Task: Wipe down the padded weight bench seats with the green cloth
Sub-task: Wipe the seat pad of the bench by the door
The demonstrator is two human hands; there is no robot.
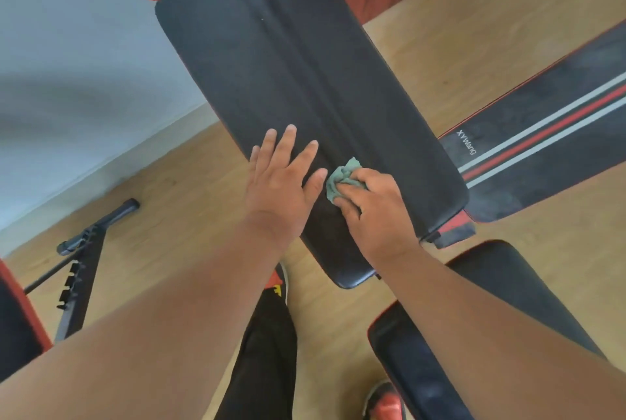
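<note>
At the near end of the padded surface (271, 63), the green cloth (340, 179) is bunched under the right hand (376, 206), fingers clamped on it; the pad's long axis runs away, unwiped. The left hand (281, 182) is pressed flat alongside, fingers spread.

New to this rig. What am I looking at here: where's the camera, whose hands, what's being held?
There is no robot here: a person works with two bare hands. The single picture comes from a wide-angle camera worn on the head, looking forward and down, so both forearms reach in from the bottom edge.

The long black padded surface in the middle is a weight bench pad. The left hand rests flat on it with fingers straight. The right hand grips a bunched green cloth and presses it onto the pad, near its close end.

Another black pad sits lower right, and a black mat with red and grey stripes lies on the wooden floor. A metal frame stands lower left. The person's leg and a red shoe show at the bottom.
</note>
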